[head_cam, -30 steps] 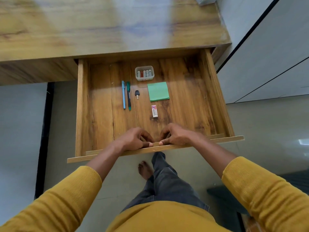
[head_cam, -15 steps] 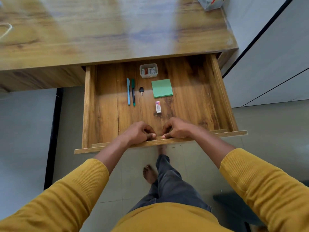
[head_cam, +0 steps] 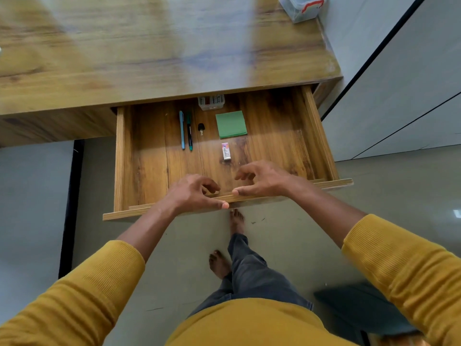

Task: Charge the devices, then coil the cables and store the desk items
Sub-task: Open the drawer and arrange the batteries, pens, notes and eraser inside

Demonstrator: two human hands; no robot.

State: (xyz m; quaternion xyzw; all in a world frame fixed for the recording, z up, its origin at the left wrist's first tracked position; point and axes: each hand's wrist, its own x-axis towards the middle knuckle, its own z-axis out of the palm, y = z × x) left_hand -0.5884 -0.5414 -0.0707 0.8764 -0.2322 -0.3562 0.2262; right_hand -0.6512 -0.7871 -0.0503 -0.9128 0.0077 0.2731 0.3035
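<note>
Two hands sit at the front edge of the drawer, and pinched fingers look like the chief risk: if the drawer goes in fast with fingertips hooked over the front panel, they could be caught between panel and desk. A hard shove could also send the loose things sliding toward the back wall, and the battery box, already partly under the desk's front edge at the drawer's far side, could catch if it stands taller than the gap; whether it does I cannot tell. The stored items lie in the far half of the drawer: a blue pen and a green pen side by side, a small black key just beside them, a green sticky-note pad toward the right, and an eraser nearer the front edge, apart from the pad. The left hand rests on the front panel with its thumb laid along the top edge and its fingers curled inside the drawer, seemingly gripping the panel. The right hand has its thumb on the same edge, but its fingers are loosely bent and lifted above the drawer floor, holding nothing. Both forearms reach forward from mustard sleeves, elbows out. A clear lidded container stands at the desk's far right corner.
</note>
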